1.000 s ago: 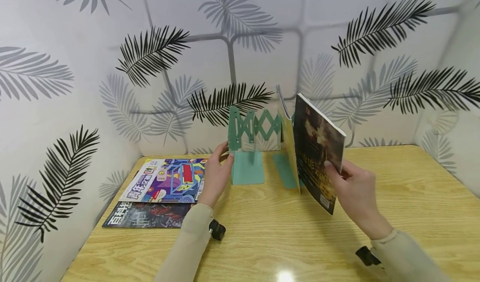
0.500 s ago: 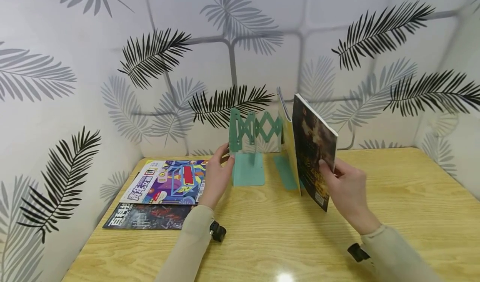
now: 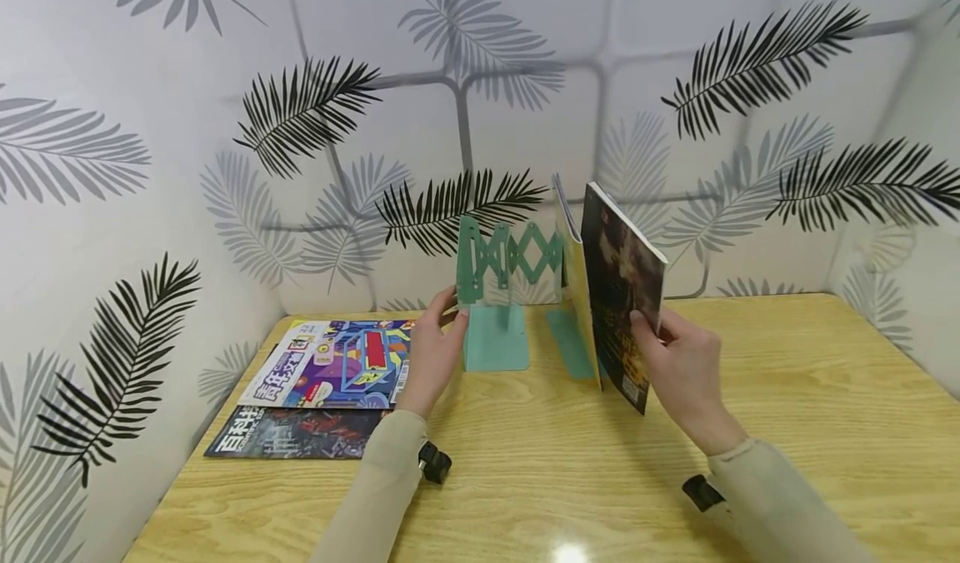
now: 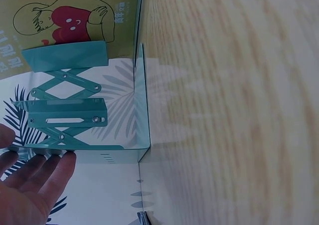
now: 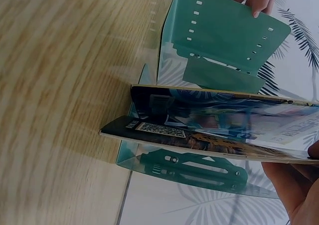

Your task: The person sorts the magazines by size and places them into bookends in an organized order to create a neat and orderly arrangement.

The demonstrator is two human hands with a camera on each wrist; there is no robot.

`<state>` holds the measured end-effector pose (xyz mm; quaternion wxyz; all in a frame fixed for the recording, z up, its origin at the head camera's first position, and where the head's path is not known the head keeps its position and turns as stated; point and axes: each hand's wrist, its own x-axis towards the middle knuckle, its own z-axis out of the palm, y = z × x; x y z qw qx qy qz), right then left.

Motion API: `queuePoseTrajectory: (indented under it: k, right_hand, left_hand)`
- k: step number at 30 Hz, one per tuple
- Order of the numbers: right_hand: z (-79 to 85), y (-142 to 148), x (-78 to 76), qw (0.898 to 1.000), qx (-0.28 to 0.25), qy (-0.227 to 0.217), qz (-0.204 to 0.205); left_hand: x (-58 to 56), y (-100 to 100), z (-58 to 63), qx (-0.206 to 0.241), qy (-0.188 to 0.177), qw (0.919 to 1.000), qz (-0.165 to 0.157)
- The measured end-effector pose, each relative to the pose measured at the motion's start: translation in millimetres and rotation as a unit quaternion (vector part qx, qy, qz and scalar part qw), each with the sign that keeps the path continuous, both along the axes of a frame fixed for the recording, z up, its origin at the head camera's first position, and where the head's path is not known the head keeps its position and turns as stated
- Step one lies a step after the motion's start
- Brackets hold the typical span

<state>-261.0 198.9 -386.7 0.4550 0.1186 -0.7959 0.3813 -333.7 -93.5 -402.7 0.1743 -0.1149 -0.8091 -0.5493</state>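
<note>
A green expandable bookend (image 3: 495,334) stands on the table by the wall, its lattice stretched out. My left hand (image 3: 438,342) grips the upright panel at its left end, thumb on one side and fingers (image 4: 47,177) on the other. Between thumb and fingers of my right hand (image 3: 686,371) is a dark-covered magazine (image 3: 618,288), held upright by its near edge. It sits within the bookend's right part, just right of a standing magazine with a yellow cover (image 3: 579,296); their lower corners are close together. The right end panel (image 5: 194,170) shows beyond the dark magazine.
Two magazines lie overlapped at the table's left: a colourful one (image 3: 337,363) on top of a dark one (image 3: 300,434). The leaf-patterned wall (image 3: 525,130) rises directly behind the wooden table (image 3: 540,480).
My right hand has moved left with the dark magazine, bringing it closer to the yellow one. The left hand stays on the bookend's left panel.
</note>
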Motion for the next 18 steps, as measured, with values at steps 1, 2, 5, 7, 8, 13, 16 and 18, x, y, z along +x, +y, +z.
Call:
queuePoseTrajectory:
  k: [1,2,5,7,8,13,16,18]
  right_hand:
    - [-0.1,-1,-0.9,1.0,-0.001,-0.001,-0.001]
    - [-0.1,-1,-1.9,1.0,-0.002,-0.003,0.001]
    - [-0.3,-3,-4.6,1.0,-0.009,-0.01,0.007]
    - [-0.4,-4,-6.7,1.0,-0.011,-0.015,0.012]
    - [-0.2,-5,-7.4,1.0,-0.014,-0.015,0.016]
    - [0.4,-6,-13.7,1.0,-0.013,-0.015,0.01]
    - [0.8,-6,-18.0,1.0,-0.015,-0.018,0.003]
    - [0.9,-7,-20.1,1.0,-0.018,-0.021,0.0]
  left_hand:
    - [0.2,0,-0.2,-0.001,-0.001,1.0,0.0]
    - [0.4,0,-0.4,-0.001,-0.002,1.0,0.0]
    - [1.2,-1,-1.2,-0.004,-0.003,1.0,0.002]
    - [1.5,-1,-1.8,-0.005,-0.004,1.0,0.004]
    - [1.5,-2,-2.1,-0.006,-0.004,1.0,0.004]
    - [0.9,-2,-3.0,-0.006,-0.003,1.0,0.002]
    - [0.6,-2,-2.3,-0.004,-0.002,1.0,0.0]
    - [0.5,-2,-1.7,-0.003,-0.001,1.0,-0.001]
